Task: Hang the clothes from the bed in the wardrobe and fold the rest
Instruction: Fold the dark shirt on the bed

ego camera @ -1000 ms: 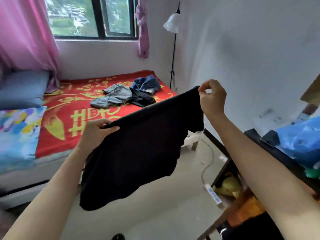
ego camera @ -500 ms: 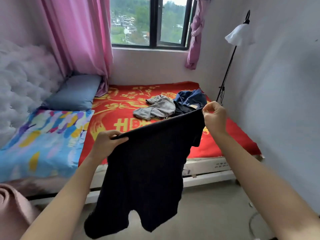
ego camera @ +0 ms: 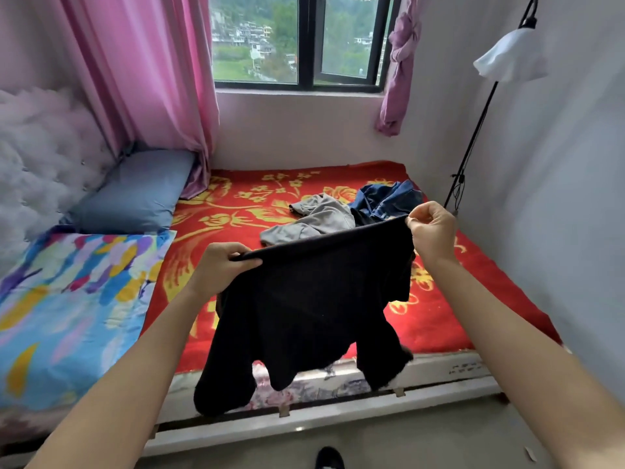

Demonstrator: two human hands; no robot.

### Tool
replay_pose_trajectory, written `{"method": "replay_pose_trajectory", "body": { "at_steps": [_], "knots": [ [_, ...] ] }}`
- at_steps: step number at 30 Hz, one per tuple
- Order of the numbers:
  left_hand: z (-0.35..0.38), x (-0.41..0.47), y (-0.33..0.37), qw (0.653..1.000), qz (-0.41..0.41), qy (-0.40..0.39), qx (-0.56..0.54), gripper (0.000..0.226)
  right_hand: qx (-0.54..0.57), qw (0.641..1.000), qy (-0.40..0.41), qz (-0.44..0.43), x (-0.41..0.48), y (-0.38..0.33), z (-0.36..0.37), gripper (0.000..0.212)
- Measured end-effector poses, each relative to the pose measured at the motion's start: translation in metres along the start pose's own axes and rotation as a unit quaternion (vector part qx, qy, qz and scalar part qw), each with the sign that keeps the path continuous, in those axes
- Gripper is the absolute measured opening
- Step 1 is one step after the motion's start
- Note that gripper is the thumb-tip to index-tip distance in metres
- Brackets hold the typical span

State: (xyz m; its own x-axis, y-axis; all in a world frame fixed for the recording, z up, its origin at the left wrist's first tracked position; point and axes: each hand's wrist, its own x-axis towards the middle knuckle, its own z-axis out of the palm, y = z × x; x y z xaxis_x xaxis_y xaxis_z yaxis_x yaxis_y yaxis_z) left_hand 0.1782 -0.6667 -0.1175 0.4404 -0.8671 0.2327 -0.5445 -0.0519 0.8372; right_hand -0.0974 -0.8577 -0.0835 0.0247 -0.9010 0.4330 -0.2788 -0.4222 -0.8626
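Head cam looks down at a black top (ego camera: 304, 306) stretched out in the air between both hands, hanging in front of the near edge of the bed (ego camera: 338, 412). Left hand (ego camera: 220, 265) has its fingers curled over one end of the top's upper edge with the thumb underneath. Right hand (ego camera: 431, 228) pinches the other end between thumb and fingertips, a bit higher and further out, so the edge runs at a slant. The rest of the cloth hangs loose below, with its ragged lower ends dangling past the mattress side, and one sleeve droops under the right hand.

Behind it on the red blanket (ego camera: 439, 326) with the yellow flower pattern there's a crumpled grey garment (ego camera: 314, 220), and right beside it, touching, a bunched-up blue denim piece (ego camera: 385, 198) closer to the right wall. Both sit towards the far half of the bed.

Over on the left there's a bright multicolour quilt (ego camera: 67, 299), a blue pillow (ego camera: 135, 191) behind it, and a tufted pale headboard (ego camera: 44, 147). A pink curtain (ego camera: 145, 79) hangs down to the pillow, next to the window (ego camera: 297, 38), and a purple curtain (ego camera: 399, 69) is knotted up on the window's right side. A floor lamp (ego camera: 510, 59) with a white shade stands in the right corner. The tip of a dark shoe (ego camera: 329, 458) pokes in at the bottom edge, on the floor.
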Motion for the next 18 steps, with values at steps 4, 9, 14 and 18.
{"method": "replay_pose_trajectory", "body": {
  "at_steps": [4, 9, 14, 18],
  "knots": [
    [0.018, 0.067, -0.009, 0.998, -0.036, 0.045, -0.012, 0.016, 0.011, 0.999, -0.041, 0.018, 0.060, 0.034, 0.034, 0.039],
    [0.036, 0.149, -0.021, 0.987, -0.127, 0.084, -0.054, 0.007, 0.035, 0.994, -0.087, 0.053, 0.120, 0.054, 0.086, 0.041],
    [0.107, 0.168, -0.043, 0.962, -0.217, 0.002, 0.167, 0.069, -0.031, 0.975, -0.191, 0.105, 0.120, 0.075, 0.146, 0.034],
    [0.175, 0.146, -0.066, 0.966, -0.229, -0.075, 0.096, 0.047, -0.026, 0.943, -0.239, 0.230, 0.108, 0.099, 0.182, 0.037]
  ]
}}
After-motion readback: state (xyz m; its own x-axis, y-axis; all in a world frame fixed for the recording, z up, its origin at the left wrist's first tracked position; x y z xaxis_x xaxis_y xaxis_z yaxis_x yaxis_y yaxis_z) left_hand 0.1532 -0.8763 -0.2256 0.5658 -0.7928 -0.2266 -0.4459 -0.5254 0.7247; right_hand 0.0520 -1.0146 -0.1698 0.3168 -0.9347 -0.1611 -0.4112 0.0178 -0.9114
